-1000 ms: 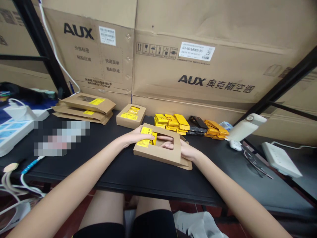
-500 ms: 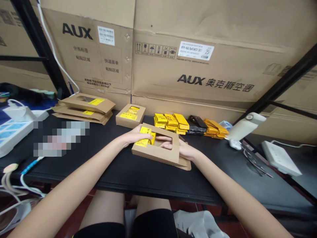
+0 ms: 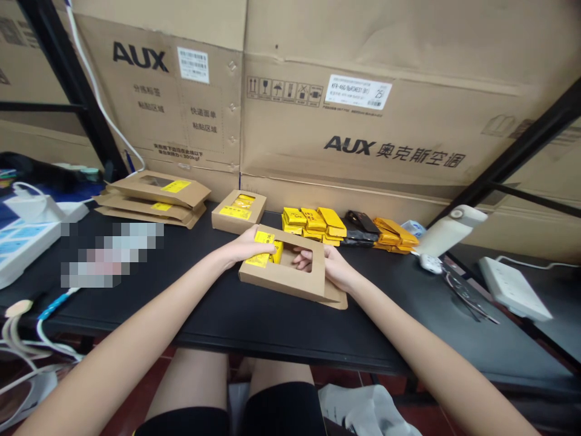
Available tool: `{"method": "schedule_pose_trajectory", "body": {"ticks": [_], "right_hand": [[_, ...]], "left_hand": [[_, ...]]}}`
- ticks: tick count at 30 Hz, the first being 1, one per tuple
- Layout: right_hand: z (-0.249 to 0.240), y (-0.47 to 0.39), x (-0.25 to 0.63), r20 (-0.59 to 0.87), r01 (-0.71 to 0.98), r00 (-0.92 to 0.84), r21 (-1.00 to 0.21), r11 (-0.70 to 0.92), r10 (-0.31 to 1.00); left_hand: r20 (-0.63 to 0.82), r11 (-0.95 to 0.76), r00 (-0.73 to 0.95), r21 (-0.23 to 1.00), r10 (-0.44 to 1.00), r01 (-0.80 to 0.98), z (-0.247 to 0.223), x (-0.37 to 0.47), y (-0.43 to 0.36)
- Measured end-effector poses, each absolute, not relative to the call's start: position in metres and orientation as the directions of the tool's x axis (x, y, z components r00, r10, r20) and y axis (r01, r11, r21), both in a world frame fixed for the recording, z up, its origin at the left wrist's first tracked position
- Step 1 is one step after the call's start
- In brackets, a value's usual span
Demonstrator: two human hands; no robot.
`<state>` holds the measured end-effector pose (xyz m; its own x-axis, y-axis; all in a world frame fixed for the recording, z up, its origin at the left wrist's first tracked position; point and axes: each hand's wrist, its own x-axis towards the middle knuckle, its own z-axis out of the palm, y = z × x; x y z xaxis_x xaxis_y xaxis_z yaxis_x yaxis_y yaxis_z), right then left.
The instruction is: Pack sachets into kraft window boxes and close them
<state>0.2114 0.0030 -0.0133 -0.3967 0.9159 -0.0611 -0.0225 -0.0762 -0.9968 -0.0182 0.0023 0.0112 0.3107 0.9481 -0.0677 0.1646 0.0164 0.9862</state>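
A brown windowed box (image 3: 276, 279) with a yellow label is tilted above the black table, its right end open. My left hand (image 3: 247, 245) grips its left end, thumb on top over the window's edge. Yellow packets (image 3: 276, 252) show inside at the window's left side. My right hand (image 3: 333, 266) reaches in through the open right end; its curled fingertips show through the window, and whether they hold anything is unclear. Behind the box stand yellow packets (image 3: 313, 221) in stacks, and a filled windowed box (image 3: 239, 213) sits at the back left.
Flattened brown boxes (image 3: 154, 197) are stacked at the back left. Black packets (image 3: 361, 227) and orange packets (image 3: 394, 235) lie right of the yellow ones. Farther right are a white bottle (image 3: 449, 230), glasses (image 3: 467, 297) and a white device (image 3: 515, 289). A power strip (image 3: 27, 242) is at left.
My right hand has drawn back a little to the right inside the box, and its fingers are more curled. The box has shifted slightly left.
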Motion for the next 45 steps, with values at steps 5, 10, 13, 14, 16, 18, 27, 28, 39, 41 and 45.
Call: {"method": "schedule_pose_trajectory", "body": {"ticks": [5, 10, 13, 14, 16, 18, 27, 28, 39, 41, 45], "right_hand": [[-0.014, 0.005, 0.214, -0.048, -0.014, -0.341, -0.998, -0.057, 0.939], [-0.014, 0.008, 0.217, 0.012, 0.035, -0.238, -0.999, 0.021, 0.971], [-0.011, 0.01, 0.22, 0.153, 0.043, -0.088, -0.987, 0.157, 0.984], [-0.01, 0.012, 0.222, 0.211, 0.038, -0.024, -0.977, 0.211, 0.977], [-0.007, 0.017, 0.227, 0.312, 0.02, 0.112, -0.95, 0.311, 0.944], [-0.005, 0.023, 0.234, 0.378, 0.016, 0.238, -0.923, 0.386, 0.895], [-0.014, 0.035, 0.245, 0.784, 0.697, -0.297, -0.212, 0.685, 0.545], [-0.016, 0.037, 0.245, 0.735, 0.724, -0.4, -0.113, 0.681, 0.548], [-0.034, 0.048, 0.241, 0.474, 0.785, -0.601, 0.199, 0.586, 0.644], [-0.035, 0.048, 0.241, 0.466, 0.791, -0.598, 0.214, 0.573, 0.652], [-0.038, 0.051, 0.241, 0.424, 0.785, -0.612, 0.224, 0.577, 0.668]], "left_hand": [[-0.096, 0.049, 0.274, 0.984, 0.957, 0.172, 0.013, -0.017, 0.002], [-0.149, 0.105, 0.225, 0.975, 0.963, 0.195, 0.017, -0.018, 0.002], [-0.14, 0.097, 0.246, 0.979, 0.959, 0.178, 0.015, -0.021, 0.005], [-0.141, 0.096, 0.25, 0.979, 0.958, 0.181, 0.014, -0.023, 0.007], [-0.156, 0.106, 0.249, 0.974, 0.956, 0.202, 0.012, -0.026, 0.009], [-0.175, 0.12, 0.254, 0.968, 0.951, 0.219, 0.011, -0.027, 0.009], [-0.252, 0.165, 0.422, 0.959, 0.871, 0.232, 0.023, -0.027, -0.002], [-0.255, 0.17, 0.426, 0.959, 0.868, 0.227, 0.024, -0.027, -0.003], [-0.279, 0.165, 0.425, 0.944, 0.861, 0.286, 0.018, -0.028, 0.001], [-0.283, 0.168, 0.431, 0.944, 0.857, 0.284, 0.016, -0.029, 0.001], [-0.263, 0.15, 0.451, 0.951, 0.853, 0.271, 0.013, -0.031, 0.004]]}}
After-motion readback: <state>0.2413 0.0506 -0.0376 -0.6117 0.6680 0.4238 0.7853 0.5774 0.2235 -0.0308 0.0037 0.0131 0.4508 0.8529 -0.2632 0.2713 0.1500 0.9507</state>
